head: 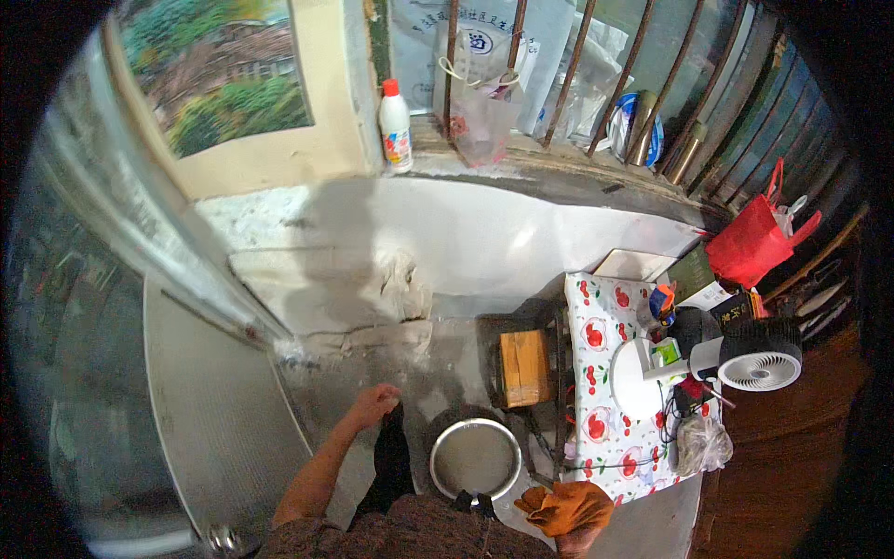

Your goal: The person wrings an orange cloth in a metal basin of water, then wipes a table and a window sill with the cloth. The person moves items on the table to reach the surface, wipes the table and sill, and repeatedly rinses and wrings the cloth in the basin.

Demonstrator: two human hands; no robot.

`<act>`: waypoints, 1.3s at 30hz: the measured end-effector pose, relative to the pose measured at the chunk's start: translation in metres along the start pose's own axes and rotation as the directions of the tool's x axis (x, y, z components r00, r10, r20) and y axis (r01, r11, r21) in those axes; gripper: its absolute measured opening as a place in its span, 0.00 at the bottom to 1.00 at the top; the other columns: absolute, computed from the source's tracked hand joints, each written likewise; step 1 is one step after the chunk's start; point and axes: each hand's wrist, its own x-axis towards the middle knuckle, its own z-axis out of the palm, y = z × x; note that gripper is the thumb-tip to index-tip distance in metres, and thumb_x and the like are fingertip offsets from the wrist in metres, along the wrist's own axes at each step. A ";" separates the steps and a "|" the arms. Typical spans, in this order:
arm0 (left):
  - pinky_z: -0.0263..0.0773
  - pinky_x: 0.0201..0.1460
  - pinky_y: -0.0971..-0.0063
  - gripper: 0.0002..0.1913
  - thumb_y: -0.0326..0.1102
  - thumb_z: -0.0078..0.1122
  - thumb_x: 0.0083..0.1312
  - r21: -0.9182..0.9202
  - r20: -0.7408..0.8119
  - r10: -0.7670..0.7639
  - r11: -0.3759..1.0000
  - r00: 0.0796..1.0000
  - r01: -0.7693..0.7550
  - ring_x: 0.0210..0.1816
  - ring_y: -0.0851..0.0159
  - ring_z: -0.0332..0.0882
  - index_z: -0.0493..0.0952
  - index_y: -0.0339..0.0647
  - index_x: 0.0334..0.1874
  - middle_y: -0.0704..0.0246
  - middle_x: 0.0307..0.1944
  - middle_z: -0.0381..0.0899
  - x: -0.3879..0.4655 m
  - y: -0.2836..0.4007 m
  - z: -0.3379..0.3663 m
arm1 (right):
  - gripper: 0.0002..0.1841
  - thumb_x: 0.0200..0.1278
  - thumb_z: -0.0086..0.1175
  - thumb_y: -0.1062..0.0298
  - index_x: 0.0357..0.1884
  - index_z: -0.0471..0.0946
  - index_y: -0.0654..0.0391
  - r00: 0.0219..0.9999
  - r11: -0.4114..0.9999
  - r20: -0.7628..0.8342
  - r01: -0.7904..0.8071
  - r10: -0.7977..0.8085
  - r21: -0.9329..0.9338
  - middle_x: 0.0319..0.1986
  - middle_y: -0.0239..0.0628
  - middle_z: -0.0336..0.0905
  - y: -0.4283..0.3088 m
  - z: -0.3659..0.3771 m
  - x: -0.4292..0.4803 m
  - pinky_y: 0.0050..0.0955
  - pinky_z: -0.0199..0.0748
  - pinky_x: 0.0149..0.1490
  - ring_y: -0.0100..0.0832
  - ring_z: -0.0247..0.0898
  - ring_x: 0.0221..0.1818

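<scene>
My left hand [376,407] is held out in front at the left, above my dark trouser leg [391,454]. Its fingers look curled, and nothing shows in them, though they are too small to judge. Low at the right, my right hand [580,541] grips a bunched orange-brown cloth [567,509], which covers most of its fingers. Between the two hands, on the grey floor, stands a round metal basin [434,461] with a bright rim. It seems to hold murky water, and my clothing overlaps its near edge.
At the right stands a table with a cherry-print tablecloth [594,363], bearing a white and black fan [760,370]. A wooden stool [525,368] sits beside it. To the left is a door panel [223,419]. A white bottle [396,133] stands on the barred window's sill.
</scene>
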 end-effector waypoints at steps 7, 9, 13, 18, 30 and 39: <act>0.75 0.52 0.60 0.18 0.42 0.59 0.67 0.313 0.102 -0.185 0.939 0.977 0.145 0.47 0.56 0.81 0.78 0.38 0.54 0.58 0.46 0.82 0.056 0.003 -0.118 | 0.34 0.70 0.40 0.35 0.56 0.71 0.59 0.979 0.884 -0.074 0.136 -0.188 -0.447 0.52 0.48 0.76 0.037 0.118 0.051 0.48 0.74 0.60 0.46 0.75 0.52; 0.76 0.51 0.58 0.18 0.42 0.59 0.68 0.510 0.072 -0.160 0.854 0.984 0.102 0.45 0.54 0.82 0.78 0.38 0.54 0.57 0.47 0.83 0.055 -0.012 -0.160 | 0.32 0.70 0.40 0.37 0.55 0.72 0.59 0.989 0.987 -0.144 0.053 -0.031 0.149 0.52 0.48 0.76 0.049 0.167 0.071 0.48 0.73 0.61 0.47 0.75 0.53; 0.76 0.51 0.58 0.18 0.43 0.58 0.68 0.522 0.104 -0.203 0.844 0.974 0.121 0.44 0.53 0.83 0.78 0.39 0.54 0.58 0.48 0.83 0.069 0.012 -0.168 | 0.35 0.70 0.39 0.34 0.58 0.71 0.58 0.995 0.982 -0.097 0.037 -0.019 0.185 0.54 0.46 0.75 0.048 0.205 0.106 0.49 0.69 0.65 0.46 0.72 0.57; 0.76 0.50 0.60 0.19 0.45 0.55 0.69 0.525 0.283 0.136 0.807 0.949 -0.272 0.44 0.55 0.83 0.78 0.40 0.55 0.58 0.47 0.82 0.108 0.038 -0.159 | 0.34 0.70 0.41 0.35 0.60 0.71 0.57 1.000 0.962 -0.014 0.014 -0.011 0.273 0.56 0.41 0.74 0.051 0.240 0.164 0.48 0.68 0.66 0.43 0.70 0.59; 0.72 0.47 0.57 0.12 0.31 0.57 0.66 0.324 0.355 0.682 0.552 0.639 -0.769 0.44 0.50 0.77 0.78 0.42 0.51 0.58 0.46 0.78 0.266 0.354 -0.016 | 0.33 0.70 0.42 0.37 0.63 0.70 0.55 0.981 0.861 0.175 -0.020 -0.080 0.508 0.60 0.41 0.74 -0.039 0.261 0.287 0.48 0.63 0.69 0.43 0.68 0.62; 0.68 0.51 0.55 0.10 0.30 0.63 0.61 0.632 0.339 0.822 0.162 0.458 -0.758 0.47 0.53 0.74 0.80 0.42 0.45 0.62 0.45 0.76 0.405 0.426 0.045 | 0.31 0.70 0.43 0.39 0.61 0.71 0.54 0.962 0.864 0.150 0.127 -0.226 0.488 0.58 0.40 0.75 -0.169 0.288 0.381 0.47 0.62 0.69 0.42 0.69 0.62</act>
